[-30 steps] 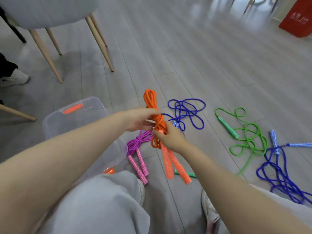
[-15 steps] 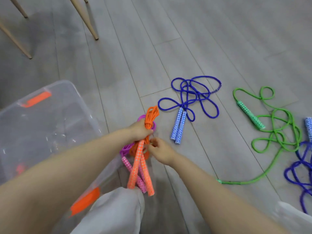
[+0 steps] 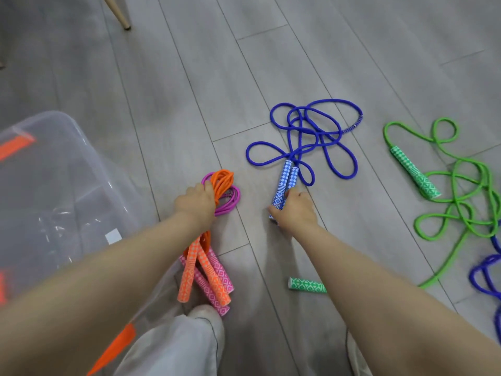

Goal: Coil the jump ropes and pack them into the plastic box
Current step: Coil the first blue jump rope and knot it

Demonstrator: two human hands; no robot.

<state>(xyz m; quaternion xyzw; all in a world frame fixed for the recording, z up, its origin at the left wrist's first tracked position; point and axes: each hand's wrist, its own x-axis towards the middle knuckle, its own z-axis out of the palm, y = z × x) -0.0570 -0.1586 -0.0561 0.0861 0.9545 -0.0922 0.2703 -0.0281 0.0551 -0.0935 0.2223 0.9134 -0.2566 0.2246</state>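
Jump ropes lie scattered across a grey plank floor [image 3: 189, 77] as a seated person works through them, the clear plastic box [image 3: 67, 147] with orange latches waiting at the left, its contents hard to read through the walls. The left hand [image 3: 195, 203] grips the coiled orange jump rope [image 3: 221, 183] around its middle, fingers curled round the bundle, the checked handles hanging below the wrist over a coiled pink jump rope [image 3: 230, 202] on the floor beside the box. The right hand [image 3: 294, 210] reaches forward, arm nearly straight, and its fingers curl round the lower ends of the paired blue-and-white handles [image 3: 287, 177] of a loose blue jump rope [image 3: 306, 137], whose cord sprawls in open loops beyond. By the look of it, one coil is done but not yet packed, and the next rope is being picked up. The move ahead would seem to call for lowering the orange bundle into the box, then lifting the blue handles so the cord trails free for winding. A green jump rope [image 3: 461, 191] lies uncoiled at the right, one handle near the right forearm, and another blue cord [image 3: 485, 272] shows at the frame edge. A wooden chair leg [image 3: 119, 14] stands at top left.
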